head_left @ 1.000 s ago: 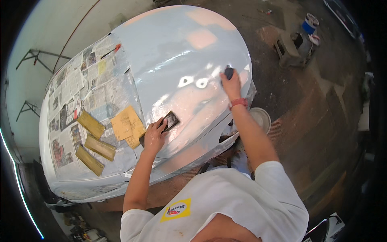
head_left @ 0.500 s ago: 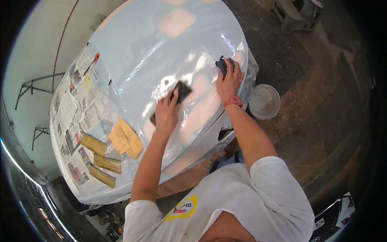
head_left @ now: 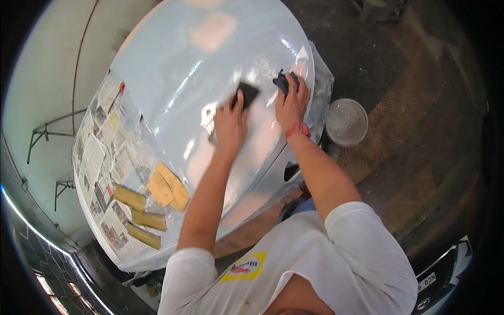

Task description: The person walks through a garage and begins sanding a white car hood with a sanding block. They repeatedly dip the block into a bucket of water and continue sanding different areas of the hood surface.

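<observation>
A car's front panel (head_left: 173, 58), blue-grey with pink patches, glistens as if wet. My left hand (head_left: 229, 125) grips a long dark rectangular block (head_left: 247, 93) on it, fingers over the block's top. Near the panel's right edge my right hand (head_left: 291, 105) has its fingers curled over a crumpled dark cloth (head_left: 281, 80). Left of them, taped newspaper (head_left: 102, 163) covers the adjoining section, with several olive-yellow strips (head_left: 129, 197) and some tan sheets (head_left: 167, 186) lying on it. A thin red-tipped tool (head_left: 117, 95) lies near that covering's upper end.
A bucket of cloudy liquid (head_left: 347, 122) stands on the floor just right of the panel. A grey step stool (head_left: 378, 10) is at the top right, metal brackets (head_left: 44, 131) stick out from the left wall, and another car's front (head_left: 441, 275) shows at lower right.
My left hand and the block have moved forward and rightward across the panel. My right hand and cloth sit slightly farther left and up in view, as the whole view has shifted.
</observation>
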Demonstrator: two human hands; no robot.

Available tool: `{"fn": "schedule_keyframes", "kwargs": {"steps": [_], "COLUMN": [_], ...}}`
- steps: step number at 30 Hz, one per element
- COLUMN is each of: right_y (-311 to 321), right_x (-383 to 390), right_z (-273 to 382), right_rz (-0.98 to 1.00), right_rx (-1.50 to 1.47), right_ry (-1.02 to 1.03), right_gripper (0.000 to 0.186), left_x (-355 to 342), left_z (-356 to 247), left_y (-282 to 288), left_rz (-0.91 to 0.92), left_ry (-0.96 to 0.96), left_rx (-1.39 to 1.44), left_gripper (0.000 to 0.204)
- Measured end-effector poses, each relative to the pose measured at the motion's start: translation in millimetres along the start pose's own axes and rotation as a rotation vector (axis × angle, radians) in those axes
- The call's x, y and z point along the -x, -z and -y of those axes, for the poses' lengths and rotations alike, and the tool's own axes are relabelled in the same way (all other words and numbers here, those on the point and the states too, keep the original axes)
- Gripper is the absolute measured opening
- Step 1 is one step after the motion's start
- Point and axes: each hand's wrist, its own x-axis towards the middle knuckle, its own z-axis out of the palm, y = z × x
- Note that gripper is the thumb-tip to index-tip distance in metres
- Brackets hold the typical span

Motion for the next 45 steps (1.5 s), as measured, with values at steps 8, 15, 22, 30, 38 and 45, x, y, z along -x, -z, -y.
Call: {"fn": "schedule_keyframes", "kwargs": {"steps": [8,15,22,30,38,45], "right_y": [-2.4,-2.3,0.6,-2.5,-4.4,-4.1], "right_x": [-3.9,-5.5,-8.0,-8.9,-6.6,-13.8], "right_z": [2.2,-5.6,-0.2,-3.7,0.4,0.7], "right_rz": [-0.067,-0.125,-0.095,-0.117,-0.093,-0.087], "right_rx": [-0.053,-0.065,-0.035,-0.026,-0.050,-0.052], "right_ry": [0.015,-0.011,0.007,0.018,0.035,0.032], "right_gripper": [0.060,0.062,0.058,0.059,0.053,0.052], "left_x": [-43.5,-5.2,-14.4,72.4,83.0,111.9], "left_z": [-17.4,-32.2,1.0,11.9,62.3,57.5], "left_y": [-8.5,-11.9,2.6,22.1,41.8,33.4], "left_rz": [-0.022,0.050,0.031,0.015,0.012,-0.070], "left_ry": [0.016,-0.024,-0.037,0.064,0.292,0.215], "left_rx": [-0.063,-0.029,-0.085,0.007,-0.077,-0.154], "left_gripper": [0.064,0.069,0.069,0.070,0.063,0.056]}}
